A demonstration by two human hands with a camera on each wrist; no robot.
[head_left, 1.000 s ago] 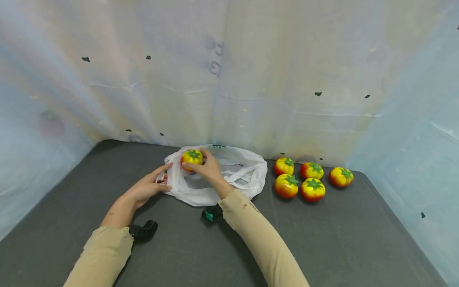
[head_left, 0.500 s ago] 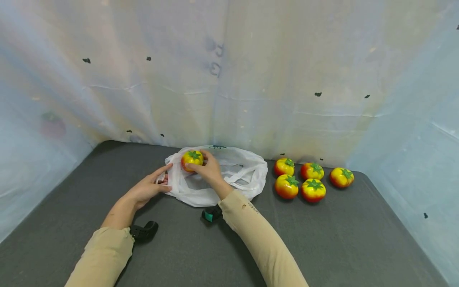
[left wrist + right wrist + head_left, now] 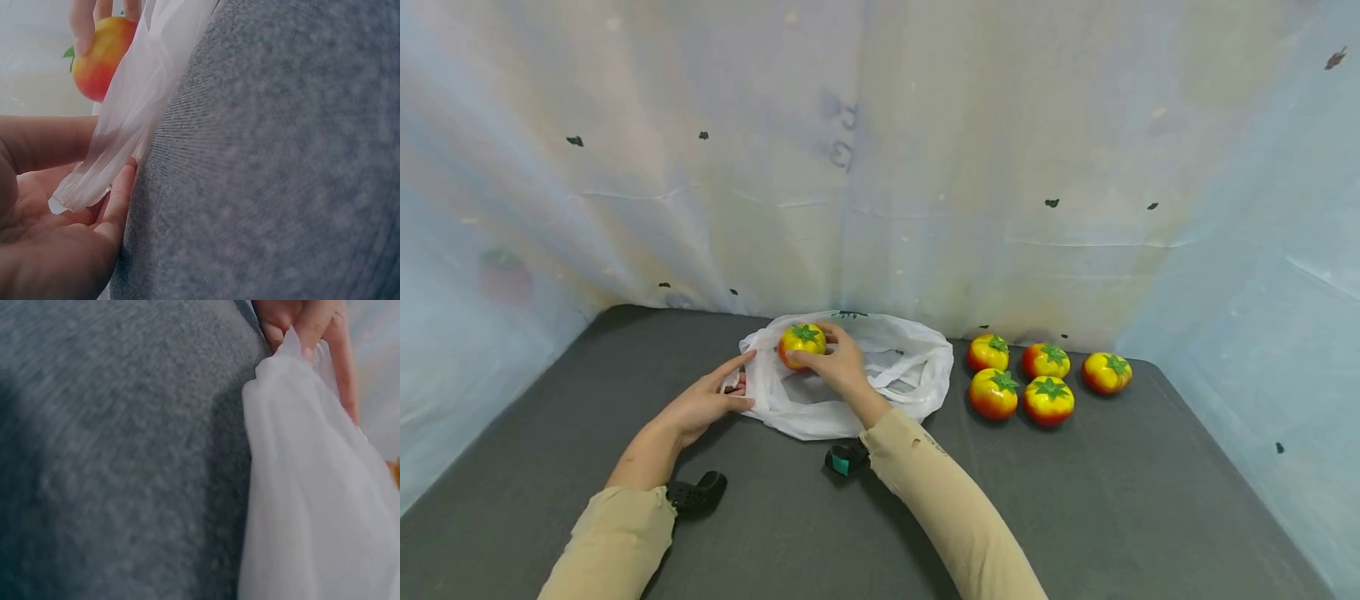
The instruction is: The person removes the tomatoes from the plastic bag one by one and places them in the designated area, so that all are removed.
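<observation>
A white plastic bag (image 3: pixel 820 419) lies with its mouth spread wide on the dark table. At its left edge my left hand (image 3: pixel 703 407) grips the plastic; the left wrist view shows a gathered strip of bag (image 3: pixel 103 172) between thumb and fingers. My right hand (image 3: pixel 844 367) holds a red-yellow tomato (image 3: pixel 802 340) with a green star-shaped top, over the left part of the bag's mouth. In the left wrist view, fingers (image 3: pixel 83 28) touch that tomato (image 3: pixel 103 59). The right wrist view is mostly filled by table and bag (image 3: pixel 312 481), with the left hand (image 3: pixel 306 319) at the bag's edge.
Several more tomatoes (image 3: pixel 993 394) stand grouped right of the bag, one (image 3: pixel 1107 373) slightly apart on the right. Pale plastic sheeting (image 3: pixel 955 167) rises behind the grey table (image 3: pixel 775 533) and at both sides. Black straps (image 3: pixel 697 493) are at both wrists.
The head view has tilted slightly, so the scene sits a little lower. Both hands, the tomato and the bag keep nearly the same places relative to each other.
</observation>
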